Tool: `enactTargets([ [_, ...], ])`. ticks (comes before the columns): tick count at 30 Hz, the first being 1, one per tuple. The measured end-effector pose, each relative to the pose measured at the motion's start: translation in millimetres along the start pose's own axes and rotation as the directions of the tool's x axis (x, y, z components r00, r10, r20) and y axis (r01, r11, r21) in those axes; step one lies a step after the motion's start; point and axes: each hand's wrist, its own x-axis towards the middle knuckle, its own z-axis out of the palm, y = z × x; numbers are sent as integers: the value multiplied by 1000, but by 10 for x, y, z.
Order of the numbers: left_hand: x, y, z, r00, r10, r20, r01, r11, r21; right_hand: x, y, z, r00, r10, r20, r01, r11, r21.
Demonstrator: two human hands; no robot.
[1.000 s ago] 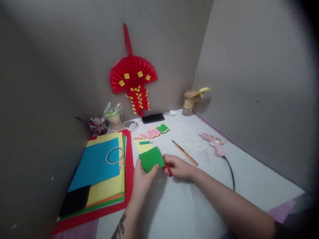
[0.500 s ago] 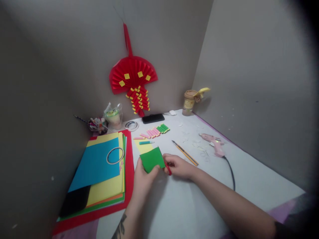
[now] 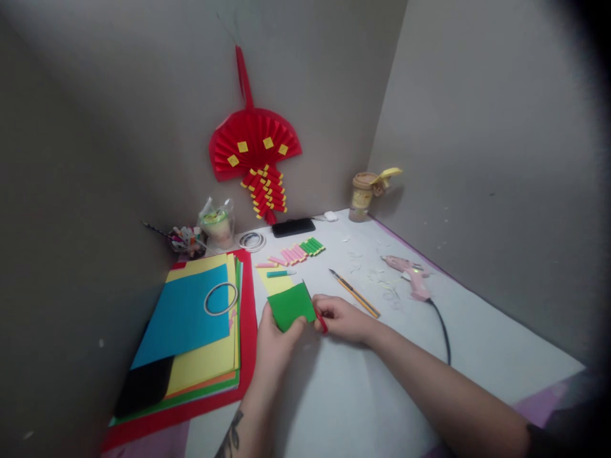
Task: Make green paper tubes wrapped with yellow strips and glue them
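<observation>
A green sheet of paper (image 3: 290,305) is pinched in my left hand (image 3: 280,340), thumb on top near its lower edge. My right hand (image 3: 340,318) is closed on red-handled scissors (image 3: 321,323) at the paper's right edge. A dark tip of the blades shows past the paper's upper right corner; the rest is hidden. Just beyond the green piece lie a yellow paper (image 3: 273,284) and a teal marker or pen (image 3: 280,274). Rolled pink paper tubes (image 3: 293,254) and green paper tubes (image 3: 312,246) sit farther back.
Stacked coloured paper (image 3: 191,318) with a tape ring (image 3: 220,299) is at left. A utility knife and pencil (image 3: 356,294) lie right of centre, near a pink glue gun (image 3: 414,277). A phone (image 3: 293,227) and a cup (image 3: 361,197) stand at the back. A red paper fan (image 3: 255,143) hangs on the wall.
</observation>
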Motion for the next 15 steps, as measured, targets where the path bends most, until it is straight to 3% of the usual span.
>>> enactTargets([
  [4, 12, -4, -14, 1000, -6, -21, 6, 1000, -20, -7, -39, -6, 999, 21, -37, -20, 999, 29],
  [10, 141, -248, -72, 999, -26, 30, 31, 986, -163, -7, -9, -62, 990, 25, -139, 0, 985, 174],
  [15, 174, -304, -114, 999, -23, 32, 24, 999, -29, -22, 65, -104, 972, -23, -236, 61, 986, 155],
])
